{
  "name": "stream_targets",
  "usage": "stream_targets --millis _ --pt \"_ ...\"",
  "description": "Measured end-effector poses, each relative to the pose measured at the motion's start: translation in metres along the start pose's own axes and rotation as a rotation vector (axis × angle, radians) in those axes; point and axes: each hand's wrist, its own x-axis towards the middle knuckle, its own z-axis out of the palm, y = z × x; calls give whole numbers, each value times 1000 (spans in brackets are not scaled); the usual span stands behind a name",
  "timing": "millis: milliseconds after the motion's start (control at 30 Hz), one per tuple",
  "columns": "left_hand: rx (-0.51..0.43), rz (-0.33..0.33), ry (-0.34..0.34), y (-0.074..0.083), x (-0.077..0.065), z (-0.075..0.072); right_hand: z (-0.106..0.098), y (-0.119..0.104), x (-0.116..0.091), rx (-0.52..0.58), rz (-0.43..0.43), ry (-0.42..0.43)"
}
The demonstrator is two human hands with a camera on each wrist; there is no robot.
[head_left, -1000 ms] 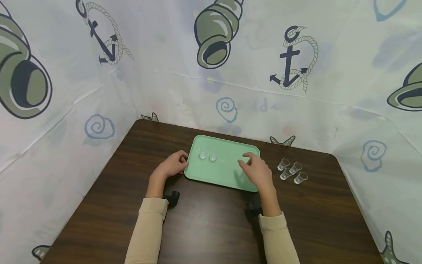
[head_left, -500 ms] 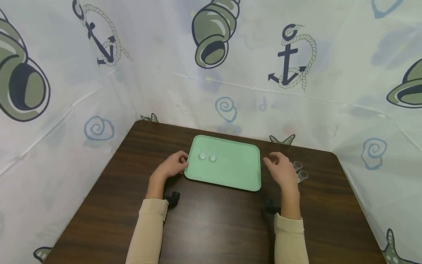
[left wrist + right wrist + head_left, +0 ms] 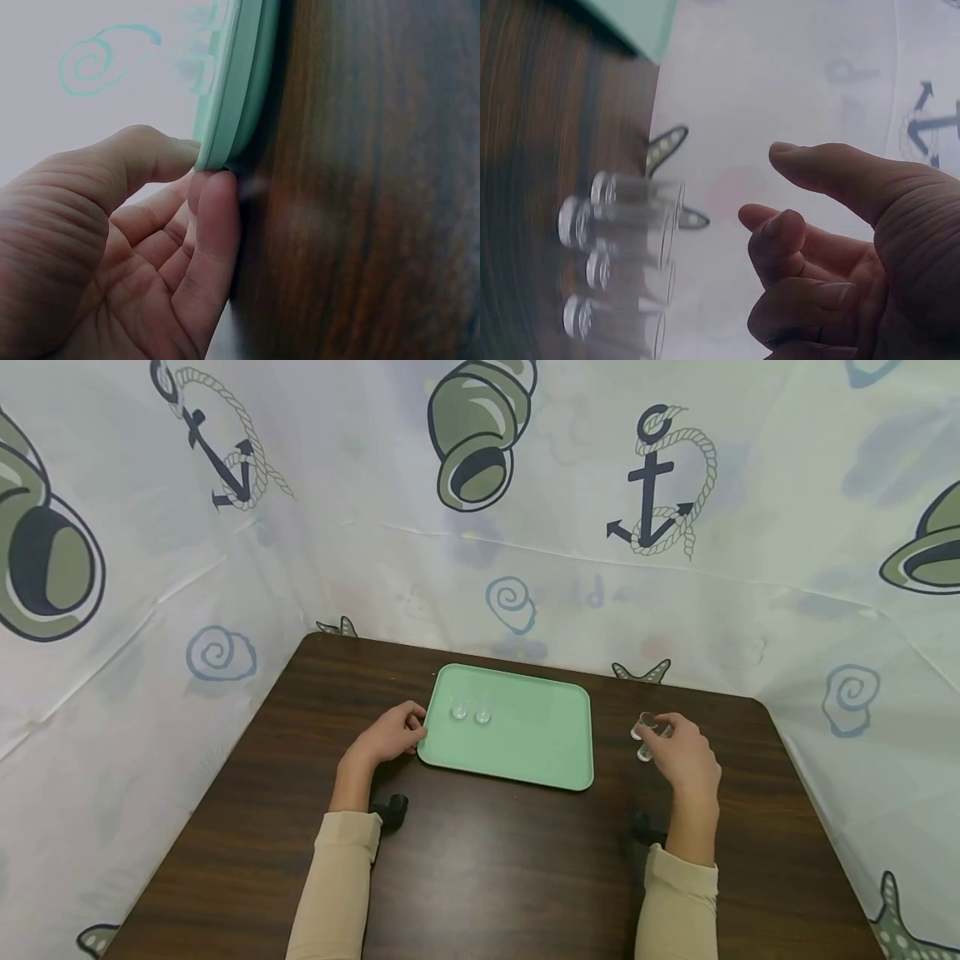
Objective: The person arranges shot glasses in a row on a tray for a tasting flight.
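A light green tray (image 3: 525,731) lies on the dark wooden table. Two small clear shot glasses (image 3: 483,717) stand on its left part. My left hand (image 3: 386,735) pinches the tray's left edge; in the left wrist view the thumb is on the rim (image 3: 236,82) and the fingers are below it. Right of the tray, my right hand (image 3: 686,756) hovers over a cluster of clear shot glasses (image 3: 642,727), partly covering them. In the right wrist view several upright glasses (image 3: 619,322) stand apart from the fingers, and nothing is between thumb and fingertips.
The wooden table (image 3: 480,868) extends in front of and around the tray. A patterned white cloth (image 3: 390,577) rises behind the table and along its sides. Black wrist cameras (image 3: 393,812) stick out from both wrists.
My right hand has moved right, from above the tray's right part to over the shot glasses beside it. The left hand stays at the tray edge. The head view shifts slightly.
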Motion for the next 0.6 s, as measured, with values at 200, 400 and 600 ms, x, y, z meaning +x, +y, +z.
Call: stream_targets --millis 200,400,600 --pt "0 8 -8 2 0 -1 -4 13 4 -39 79 -10" --pt "8 5 -6 1 0 -1 -2 17 7 -69 103 -88" --pt "5 11 -6 0 0 -1 3 18 10 -64 101 -99"
